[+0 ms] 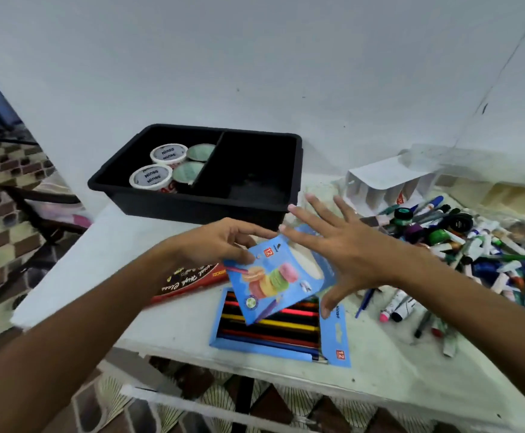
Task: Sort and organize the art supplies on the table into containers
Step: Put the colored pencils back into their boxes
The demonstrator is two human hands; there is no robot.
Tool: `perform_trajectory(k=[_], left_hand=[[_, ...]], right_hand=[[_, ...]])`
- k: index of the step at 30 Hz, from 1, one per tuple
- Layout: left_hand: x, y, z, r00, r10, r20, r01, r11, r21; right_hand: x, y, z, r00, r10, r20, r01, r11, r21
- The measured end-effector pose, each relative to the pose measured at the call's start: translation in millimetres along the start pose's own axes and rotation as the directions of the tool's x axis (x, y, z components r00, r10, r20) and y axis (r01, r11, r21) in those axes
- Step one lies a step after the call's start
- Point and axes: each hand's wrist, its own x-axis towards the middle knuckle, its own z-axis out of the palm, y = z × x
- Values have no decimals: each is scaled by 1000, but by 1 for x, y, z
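Note:
My left hand [220, 242] pinches the top corner of a blue coloured-pencil box [273, 276] with macarons printed on it, held tilted above the table. My right hand [342, 248] hovers over the box's right side with fingers spread and straight, holding nothing. Below lies an open blue pencil pack [273, 329] showing several coloured pencils. A red and brown box [189, 279] lies under my left wrist. The black two-part bin [198, 201] at the back holds several round tubs [164, 154] in its left compartment; nothing shows in its right compartment.
A heap of markers, pens and paint tubes [461, 245] covers the table's right side. A white divided organiser [386, 185] lies tipped behind the heap. The table's front edge [192, 351] is close to me, with a chair [42, 210] and tiled floor at the left.

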Motion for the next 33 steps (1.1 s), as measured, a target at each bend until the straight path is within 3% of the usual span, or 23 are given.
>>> perform_trajectory(k=[2,4,7,11,15,19,21,23,24,25,28,31,33], left_hand=[[-15,-4,-14,998,-45,44,44,999,23],[-32,-7,-25,995,-91,38,89,995,52],[-51,-9,-30,986,-142,-82,158,958,241],[-74,-17,-14,944,-33,-327,214,817,535],[-82,-33,10,947,54,-318,227,588,776],[-91,-53,6,948,74,-310,227,530,817],[-102,-60,-3,946,46,-322,256,508,822],[-113,-67,-14,940,29,-339,280,499,820],[-118,-71,-19,939,18,-344,290,495,819],[-123,-74,-22,938,10,-347,297,494,817],[-128,-83,-28,938,-15,-346,309,489,816],[-129,-89,-29,940,-27,-341,313,473,824],[-129,-92,-30,943,-24,-331,301,478,825]], right_hand=[[14,-16,-4,997,-29,66,28,999,25],[27,-31,-5,997,-71,16,69,994,88],[41,-50,-5,996,-79,-43,85,983,163],[55,-70,-10,998,-48,-40,55,979,197],[68,-89,-9,998,-50,-30,56,970,237],[71,-96,-9,999,-20,-39,35,910,412],[71,-94,-2,976,119,-179,14,796,605],[66,-94,16,853,259,-454,184,665,724],[63,-94,26,791,281,-544,247,666,704],[60,-96,38,776,264,-573,255,701,667],[56,-105,69,870,44,-491,225,850,475],[55,-112,81,965,-117,-234,194,920,340],[57,-115,83,979,-161,-122,189,943,273]])
